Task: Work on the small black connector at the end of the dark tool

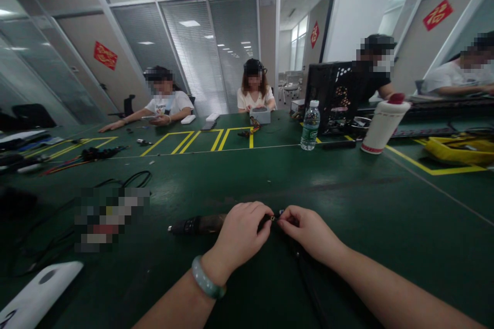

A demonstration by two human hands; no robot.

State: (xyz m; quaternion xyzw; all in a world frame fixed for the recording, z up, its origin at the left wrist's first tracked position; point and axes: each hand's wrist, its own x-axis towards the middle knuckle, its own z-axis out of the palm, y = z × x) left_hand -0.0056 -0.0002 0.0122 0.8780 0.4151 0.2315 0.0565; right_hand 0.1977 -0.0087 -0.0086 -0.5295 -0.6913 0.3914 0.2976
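A dark cylindrical electric screwdriver [198, 225] lies on its side on the green table, its metal nose pointing left. My left hand [241, 229], with a pale green bangle on the wrist, is closed around the tool's rear end and hides it. Facing it, my right hand [309, 231] is closed in a pinch, its fingertips almost touching those of the left. A small brass-coloured bit shows between the two hands. From beneath the right fingers a black cord [303, 272] runs down toward the table's near edge; its upper end is mostly covered.
A white object [42, 295] lies at the lower left, near black cables [137, 180]. Farther off stand a water bottle [310, 128], a white tumbler [384, 126] and a black computer case [328, 97]. A yellow tray [459, 154] sits at right. Several people sit across the table.
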